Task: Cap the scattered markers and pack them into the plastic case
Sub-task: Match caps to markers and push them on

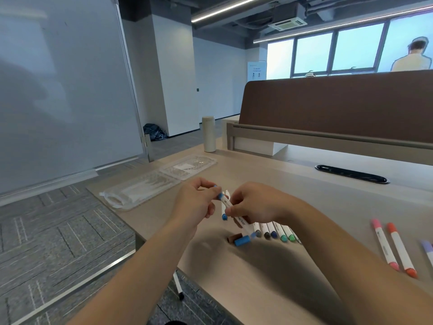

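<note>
My left hand (195, 204) pinches the blue cap end of a white marker (225, 202), held above the desk. My right hand (254, 205) grips the same marker lower down, along with a second white marker (241, 222) whose blue cap (241, 240) points toward me. A row of several capped markers (275, 232) in grey, blue and green lies on the desk under my right wrist. A brown cap (234, 238) lies beside them. The clear plastic case (143, 188) lies open at the desk's left edge, its lid (187, 166) folded back.
A pink marker (384, 245), an orange marker (401, 250) and a purple one (427, 250) lie at the right. A white bottle (209, 133) stands behind the case. A brown divider (339, 109) and a cable slot (351, 177) bound the far side. A person stands far back.
</note>
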Available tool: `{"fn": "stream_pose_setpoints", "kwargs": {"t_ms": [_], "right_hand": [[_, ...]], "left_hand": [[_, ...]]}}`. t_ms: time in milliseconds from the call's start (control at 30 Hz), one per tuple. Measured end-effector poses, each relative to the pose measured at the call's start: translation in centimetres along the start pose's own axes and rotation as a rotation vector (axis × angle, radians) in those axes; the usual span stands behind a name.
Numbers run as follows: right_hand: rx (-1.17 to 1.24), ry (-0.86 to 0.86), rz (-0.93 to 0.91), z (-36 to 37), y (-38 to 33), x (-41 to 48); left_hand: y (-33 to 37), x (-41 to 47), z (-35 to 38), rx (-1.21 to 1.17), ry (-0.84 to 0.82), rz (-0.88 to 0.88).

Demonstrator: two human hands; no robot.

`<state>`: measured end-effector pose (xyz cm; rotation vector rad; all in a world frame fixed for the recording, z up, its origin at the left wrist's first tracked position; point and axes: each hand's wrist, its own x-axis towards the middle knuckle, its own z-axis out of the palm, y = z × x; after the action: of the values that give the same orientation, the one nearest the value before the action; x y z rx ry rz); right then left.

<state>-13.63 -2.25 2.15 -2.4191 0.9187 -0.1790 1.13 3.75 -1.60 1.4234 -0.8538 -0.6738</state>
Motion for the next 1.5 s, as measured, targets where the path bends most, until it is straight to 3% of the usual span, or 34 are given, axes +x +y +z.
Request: {"fn": "stream_pose_setpoints", "kwargs": {"t_ms": [300, 533, 800, 1033, 1200, 1333, 1500], "right_hand": [[-0.050, 0.075, -0.010, 0.7, 0.3, 0.5], [-0.127, 0.207, 0.196, 1.8, 2.0, 2.2], [-0.249, 0.184, 0.384, 3.1, 4.0, 4.1], [-0.370, 0.128, 0.415, 3.4, 4.4, 4.8], [-0.362, 0.151, 0.387, 3.3, 4.2, 4.4], [-0.301, 0.269, 0.317, 3.3, 3.7, 4.0], [-0.246, 0.279, 0.302, 3.5, 2.8, 5.4]], "left_hand": [[-0.1, -0.2, 0.0, 0.114, 0.023, 0.047], [-1.8, -0.2, 0.3, 0.368, -0.109, -0.072], [-2.3, -0.5, 0.4, 0.795, -0.353, 0.051], [-1.8, -0.7, 0.3, 0.851, -0.530, 0.100], [-2.0, -0.7, 0.6, 0.967, -0.511, 0.197], [-2.1, -0.7, 0.7, 1.047, -0.484, 0.188], [-2.6, -0.1, -0.3, 0.936, -0.390, 0.187]]}}
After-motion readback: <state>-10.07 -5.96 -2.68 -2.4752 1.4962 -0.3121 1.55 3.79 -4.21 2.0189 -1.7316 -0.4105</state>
